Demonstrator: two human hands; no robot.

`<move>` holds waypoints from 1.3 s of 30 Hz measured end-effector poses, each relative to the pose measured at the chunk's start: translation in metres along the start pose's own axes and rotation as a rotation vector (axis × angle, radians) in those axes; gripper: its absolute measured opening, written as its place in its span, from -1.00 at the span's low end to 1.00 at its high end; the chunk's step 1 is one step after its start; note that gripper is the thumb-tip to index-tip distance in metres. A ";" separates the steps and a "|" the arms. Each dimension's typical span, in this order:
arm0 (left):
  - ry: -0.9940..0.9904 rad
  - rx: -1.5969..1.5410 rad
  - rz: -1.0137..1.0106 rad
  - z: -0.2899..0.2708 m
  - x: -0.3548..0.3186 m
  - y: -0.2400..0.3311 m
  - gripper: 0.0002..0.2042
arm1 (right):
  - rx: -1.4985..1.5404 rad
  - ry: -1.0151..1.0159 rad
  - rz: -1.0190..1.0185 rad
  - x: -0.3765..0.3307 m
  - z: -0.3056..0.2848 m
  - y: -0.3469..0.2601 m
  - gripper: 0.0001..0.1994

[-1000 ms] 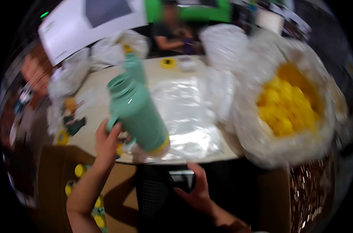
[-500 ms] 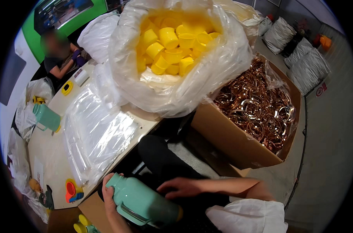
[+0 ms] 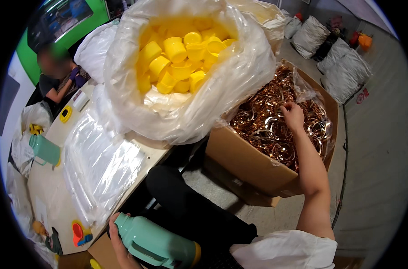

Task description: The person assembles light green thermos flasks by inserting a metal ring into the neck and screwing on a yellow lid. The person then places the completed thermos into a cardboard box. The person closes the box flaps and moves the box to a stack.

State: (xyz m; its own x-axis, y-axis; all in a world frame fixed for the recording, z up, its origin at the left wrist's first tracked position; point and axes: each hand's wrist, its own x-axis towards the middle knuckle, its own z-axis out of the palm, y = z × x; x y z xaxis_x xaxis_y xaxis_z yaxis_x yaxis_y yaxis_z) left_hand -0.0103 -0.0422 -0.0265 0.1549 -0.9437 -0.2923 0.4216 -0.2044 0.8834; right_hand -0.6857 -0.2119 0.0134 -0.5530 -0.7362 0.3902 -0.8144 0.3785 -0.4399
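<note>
A mint-green thermos jug (image 3: pixel 157 242) with a side handle and a yellow base lies tilted across my lap. My left hand (image 3: pixel 117 240) is closed round its neck end. Over at the right, my right arm is stretched out to a cardboard box (image 3: pixel 246 159) heaped with shiny copper-coloured rings (image 3: pixel 282 150). The fingers of my right hand (image 3: pixel 293 115) are bent together at the top of the heap. Whatever is between those fingertips is too small to make out.
A big plastic bag (image 3: pixel 190 123) of yellow cups (image 3: pixel 175 49) stands ahead. Clear plastic bags (image 3: pixel 100 166), another green jug (image 3: pixel 44 150) and a red, yellow and blue piece (image 3: pixel 80 233) lie on the table (image 3: pixel 47 188). A co-worker (image 3: pixel 56 80) sits at far left. White sacks (image 3: pixel 347 76) stand far right.
My right hand has left the jug's side and reached forward and right into the box of rings. My left hand still holds the jug. The whole view has shifted slightly.
</note>
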 end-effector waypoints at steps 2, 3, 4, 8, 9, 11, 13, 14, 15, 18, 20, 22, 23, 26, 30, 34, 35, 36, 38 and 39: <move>0.045 -0.015 -0.040 -0.006 -0.004 0.002 -0.43 | 0.027 -0.115 0.050 -0.008 0.014 -0.009 -0.69; 0.058 0.085 -0.017 -0.022 0.005 -0.007 -0.43 | 0.073 -0.127 0.064 -0.022 0.007 -0.010 -0.67; -0.059 0.087 0.019 0.004 0.011 0.002 -0.45 | 0.121 -0.187 0.096 -0.007 0.014 0.031 -0.70; -0.107 0.052 -0.006 0.005 0.018 0.020 -0.57 | 0.101 -0.168 0.066 -0.020 0.032 0.025 -0.78; -0.098 0.049 -0.015 0.005 0.018 0.019 -0.60 | 0.027 -0.110 0.046 -0.008 0.037 0.031 -0.78; -0.031 0.013 -0.011 -0.012 0.010 0.012 -0.62 | 0.034 -0.094 -0.040 -0.003 0.047 0.010 -0.79; -0.008 0.009 0.000 -0.021 0.008 0.007 -0.60 | 0.048 -0.069 -0.068 0.001 0.050 0.004 -0.80; -0.005 0.018 0.009 -0.023 0.007 0.005 -0.56 | 0.059 -0.061 -0.063 0.006 0.051 0.008 -0.81; -0.001 0.032 0.013 -0.024 0.006 0.004 -0.53 | 0.069 -0.057 -0.054 0.007 0.050 0.006 -0.81; 0.005 0.008 0.008 -0.021 0.007 0.006 -0.65 | 0.212 -0.044 -0.019 0.003 0.039 -0.009 -0.81; 0.001 0.009 0.001 -0.017 0.008 0.007 -0.66 | 0.324 -0.035 -0.080 0.006 0.038 -0.008 -0.80; -0.002 0.019 -0.004 -0.015 0.009 0.009 -0.67 | 0.353 -0.002 -0.136 0.000 0.033 -0.023 -0.81; -0.003 0.024 -0.006 -0.014 0.010 0.010 -0.67 | 0.367 0.014 -0.164 -0.002 0.032 -0.028 -0.82; -0.012 0.025 -0.013 -0.013 0.013 0.010 -0.68 | 0.469 0.039 -0.197 0.004 0.037 -0.019 -0.87; 0.003 0.024 -0.018 -0.014 0.013 0.012 -0.68 | 0.613 0.019 -0.182 0.002 0.042 -0.021 -0.84; 0.015 0.028 -0.008 -0.016 0.012 0.012 -0.68 | 0.672 0.036 -0.218 -0.003 0.038 -0.036 -0.85; 0.020 0.032 -0.008 -0.017 0.012 0.012 -0.68 | 0.667 0.048 -0.235 -0.006 0.037 -0.044 -0.85; 0.021 0.033 -0.008 -0.016 0.012 0.012 -0.68 | 0.608 0.083 -0.290 -0.006 0.035 -0.047 -0.85; 0.021 0.036 -0.009 -0.015 0.012 0.012 -0.68 | 0.489 0.153 -0.396 -0.007 0.033 -0.050 -0.84; 0.021 0.036 -0.010 -0.014 0.012 0.012 -0.68 | 0.520 0.128 -0.374 -0.006 0.033 -0.049 -0.84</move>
State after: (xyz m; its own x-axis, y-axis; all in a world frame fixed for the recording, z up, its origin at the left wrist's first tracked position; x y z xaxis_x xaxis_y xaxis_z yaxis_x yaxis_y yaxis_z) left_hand 0.0095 -0.0526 -0.0247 0.1692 -0.9361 -0.3084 0.3910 -0.2235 0.8928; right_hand -0.6363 -0.2443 0.0059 -0.2918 -0.6808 0.6718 -0.7821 -0.2345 -0.5773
